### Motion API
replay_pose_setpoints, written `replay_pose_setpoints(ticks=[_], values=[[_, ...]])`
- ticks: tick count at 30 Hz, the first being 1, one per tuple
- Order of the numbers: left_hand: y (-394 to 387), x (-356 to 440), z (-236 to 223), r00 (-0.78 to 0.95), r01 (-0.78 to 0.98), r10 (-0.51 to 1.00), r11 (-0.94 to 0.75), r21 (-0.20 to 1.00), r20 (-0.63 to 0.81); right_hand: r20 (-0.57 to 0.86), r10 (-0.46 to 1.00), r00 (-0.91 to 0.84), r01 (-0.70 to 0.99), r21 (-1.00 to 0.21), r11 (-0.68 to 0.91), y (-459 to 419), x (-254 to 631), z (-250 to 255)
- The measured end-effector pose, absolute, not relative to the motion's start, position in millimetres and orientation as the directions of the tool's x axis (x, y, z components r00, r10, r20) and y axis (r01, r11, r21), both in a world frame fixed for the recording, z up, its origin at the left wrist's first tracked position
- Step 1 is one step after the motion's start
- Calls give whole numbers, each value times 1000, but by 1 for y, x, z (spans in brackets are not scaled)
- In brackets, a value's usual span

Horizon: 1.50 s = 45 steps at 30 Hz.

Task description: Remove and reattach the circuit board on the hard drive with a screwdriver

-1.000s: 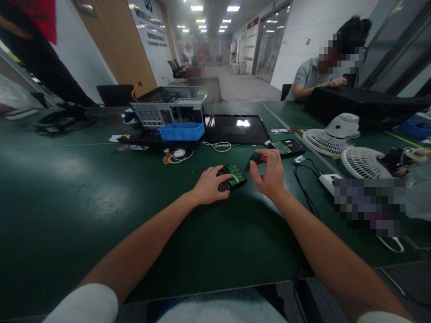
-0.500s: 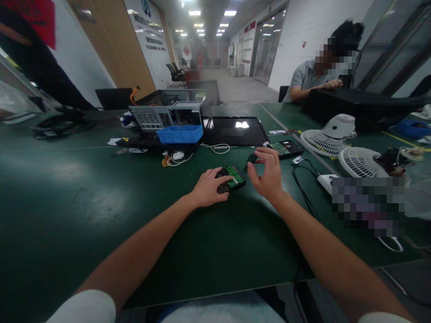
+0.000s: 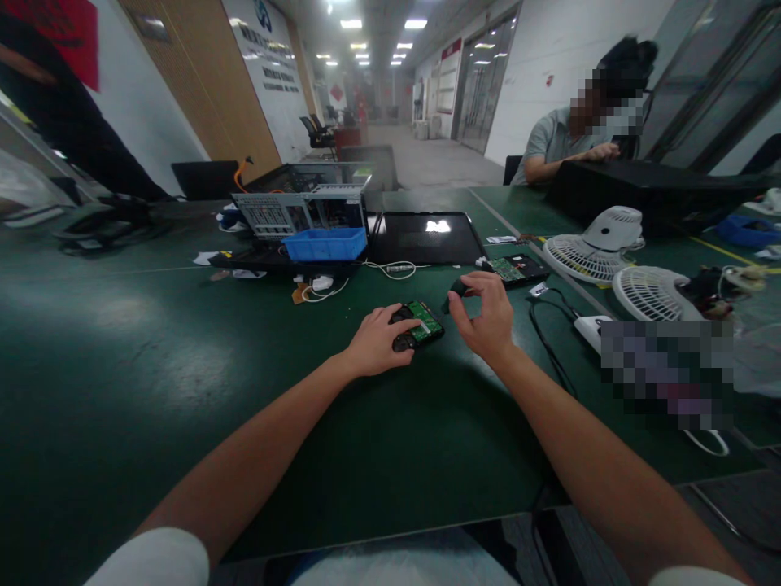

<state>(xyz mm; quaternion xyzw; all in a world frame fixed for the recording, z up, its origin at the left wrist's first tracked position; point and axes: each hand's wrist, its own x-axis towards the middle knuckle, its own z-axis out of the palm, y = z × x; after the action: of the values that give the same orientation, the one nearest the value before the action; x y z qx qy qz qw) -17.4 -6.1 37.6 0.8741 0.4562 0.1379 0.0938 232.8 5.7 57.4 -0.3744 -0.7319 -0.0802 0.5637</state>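
A hard drive (image 3: 425,316) lies on the green table with its green circuit board facing up. My left hand (image 3: 378,342) grips it from the left, index finger stretched over the board and thumb along the near edge. Just right of the drive, my right hand (image 3: 488,313) is raised with thumb and fingers pinched on a small dark rounded object (image 3: 452,295). What kind of thing this is I cannot make out. Beyond that hand a second drive-like unit with a green board (image 3: 518,269) rests on the table.
An open computer case (image 3: 274,213) stands behind a blue plastic bin (image 3: 326,244). Right of them lies a dark glossy panel (image 3: 427,238). White fan parts (image 3: 650,293), a power strip (image 3: 591,330) and black cables (image 3: 549,346) occupy the right side. A person (image 3: 549,150) sits across the table.
My right hand's fingers have curled slightly around the small dark object. The left hand and the hard drive stay in place.
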Motion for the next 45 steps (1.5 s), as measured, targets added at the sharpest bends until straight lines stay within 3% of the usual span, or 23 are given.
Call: replay_pose_setpoints(ticks=[12, 18, 28, 38, 45], values=[[-7, -16, 38, 541, 776, 826, -563, 286, 159, 844, 526, -100, 615, -363, 700, 1, 230, 61], [-8, -16, 39, 543, 773, 823, -568, 283, 167, 866, 491, -92, 648, -323, 690, 0, 229, 64], [-8, -18, 39, 546, 768, 823, -567, 297, 158, 839, 542, -53, 614, -401, 680, 2, 229, 60], [-6, -17, 36, 550, 768, 820, -571, 289, 160, 864, 486, -131, 630, -306, 714, 2, 230, 62], [-8, -15, 40, 536, 781, 828, -561, 276, 166, 849, 526, -49, 586, -402, 704, 5, 230, 55]])
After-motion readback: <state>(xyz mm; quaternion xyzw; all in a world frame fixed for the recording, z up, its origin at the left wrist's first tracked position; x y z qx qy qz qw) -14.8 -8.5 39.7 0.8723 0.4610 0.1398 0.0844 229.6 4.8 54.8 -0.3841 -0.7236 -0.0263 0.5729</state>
